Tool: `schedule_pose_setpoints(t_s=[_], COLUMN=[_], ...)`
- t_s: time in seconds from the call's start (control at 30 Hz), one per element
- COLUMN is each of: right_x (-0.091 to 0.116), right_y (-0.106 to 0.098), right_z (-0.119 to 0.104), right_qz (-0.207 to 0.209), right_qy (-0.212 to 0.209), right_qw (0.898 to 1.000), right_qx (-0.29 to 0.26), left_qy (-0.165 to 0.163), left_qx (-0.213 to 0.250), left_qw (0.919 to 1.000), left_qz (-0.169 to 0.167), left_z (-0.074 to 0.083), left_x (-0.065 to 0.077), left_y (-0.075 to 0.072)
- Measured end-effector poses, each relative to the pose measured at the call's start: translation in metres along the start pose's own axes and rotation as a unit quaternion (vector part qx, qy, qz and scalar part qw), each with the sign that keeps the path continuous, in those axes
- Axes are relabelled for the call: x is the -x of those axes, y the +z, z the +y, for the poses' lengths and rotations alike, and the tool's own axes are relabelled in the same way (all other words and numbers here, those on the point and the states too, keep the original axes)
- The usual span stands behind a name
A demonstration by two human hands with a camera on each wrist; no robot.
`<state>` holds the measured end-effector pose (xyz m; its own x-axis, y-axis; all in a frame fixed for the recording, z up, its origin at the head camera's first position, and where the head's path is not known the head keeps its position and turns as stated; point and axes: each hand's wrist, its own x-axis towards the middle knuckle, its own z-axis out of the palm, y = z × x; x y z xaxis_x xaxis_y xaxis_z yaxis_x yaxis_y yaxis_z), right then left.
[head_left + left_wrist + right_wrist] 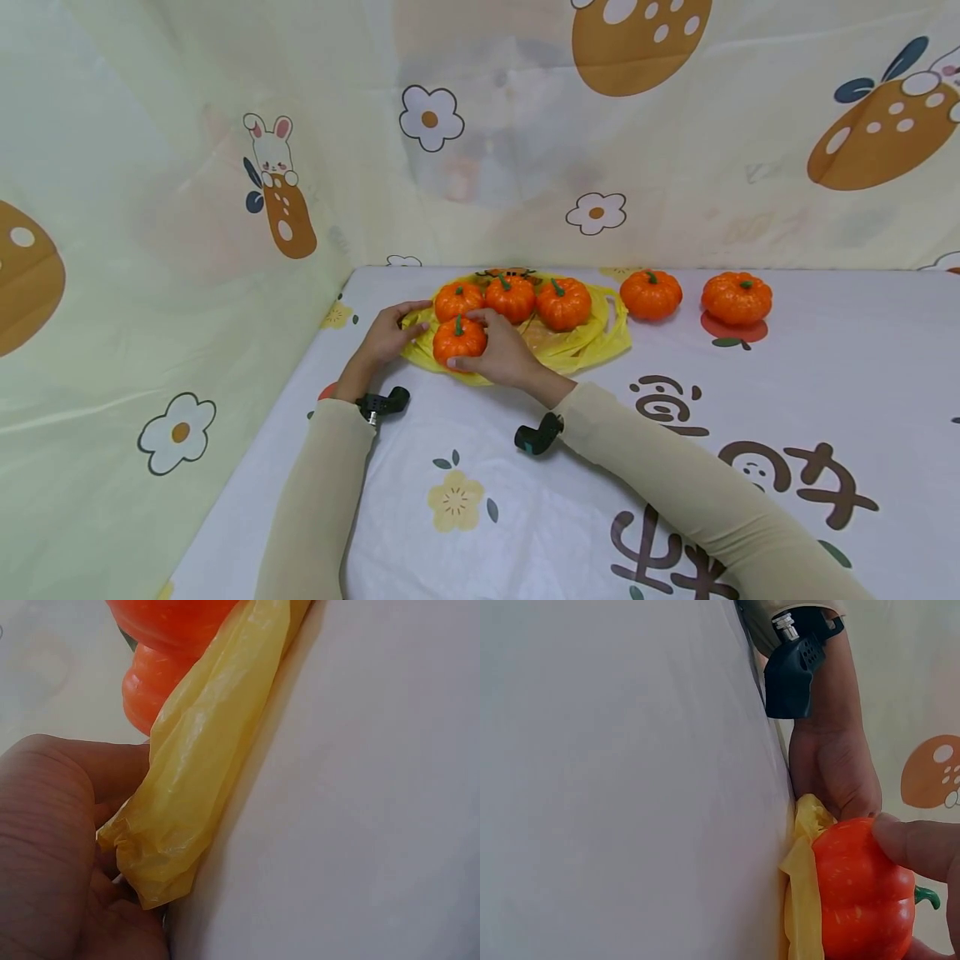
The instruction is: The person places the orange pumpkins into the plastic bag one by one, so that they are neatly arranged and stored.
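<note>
A yellow plastic bag [581, 354] lies spread on the table, with several small orange pumpkins on it. My right hand [502, 350] grips the front-left pumpkin [453, 342], thumb at its near side and fingers over its far side. The right wrist view shows the same pumpkin [862, 900] resting against the bag's edge, its green stem to the right. At the bag's left edge, my left hand [390, 333] holds the plastic. Up close in the left wrist view, the bag's crumpled edge [187, 802] sits between thumb and fingers.
Behind the held pumpkin stand a left pumpkin [456, 298], a middle pumpkin [513, 302] and a right pumpkin [564, 307] on the bag. Two more, a nearer pumpkin [651, 297] and a farther pumpkin [737, 300], stand right of it. A printed cloth wall [510, 167] rises behind.
</note>
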<state>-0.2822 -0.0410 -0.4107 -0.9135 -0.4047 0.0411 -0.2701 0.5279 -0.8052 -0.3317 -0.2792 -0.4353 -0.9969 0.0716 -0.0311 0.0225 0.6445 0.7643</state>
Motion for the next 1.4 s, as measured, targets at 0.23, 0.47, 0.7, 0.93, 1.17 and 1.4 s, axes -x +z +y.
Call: schedule_pose_setpoints(t_s=[0.23, 0.47, 0.7, 0.93, 1.17, 1.4], right_x=[0.000, 0.001, 0.009, 0.027, 0.057, 0.086], right_y=[0.002, 0.001, -0.009, -0.029, -0.061, -0.109], right_z=[-0.001, 0.000, 0.002, 0.008, 0.021, 0.045], right_qz=[-0.003, -0.009, -0.011, 0.001, 0.022, 0.076], right_qy=[-0.002, -0.010, -0.018, -0.034, -0.037, -0.019], right_qw=[1.000, 0.999, 0.999, 0.999, 0.999, 0.997], right_qx=[0.021, 0.034, 0.025, 0.022, 0.015, 0.030], left_qy=[0.004, 0.008, -0.001, -0.004, -0.005, -0.011], left_qx=[-0.002, -0.001, 0.007, 0.005, 0.001, 0.004], left_qw=[1.0000, 1.0000, 1.0000, 1.0000, 1.0000, 0.9999], left_qz=[-0.002, -0.002, -0.003, 0.005, 0.003, 0.004], left_z=[-0.001, 0.002, 0.003, 0.003, 0.003, 0.003], left_x=[0.000, 0.001, 0.001, 0.000, 0.000, 0.000], left_y=[-0.001, 0.000, 0.002, 0.001, 0.001, 0.001])
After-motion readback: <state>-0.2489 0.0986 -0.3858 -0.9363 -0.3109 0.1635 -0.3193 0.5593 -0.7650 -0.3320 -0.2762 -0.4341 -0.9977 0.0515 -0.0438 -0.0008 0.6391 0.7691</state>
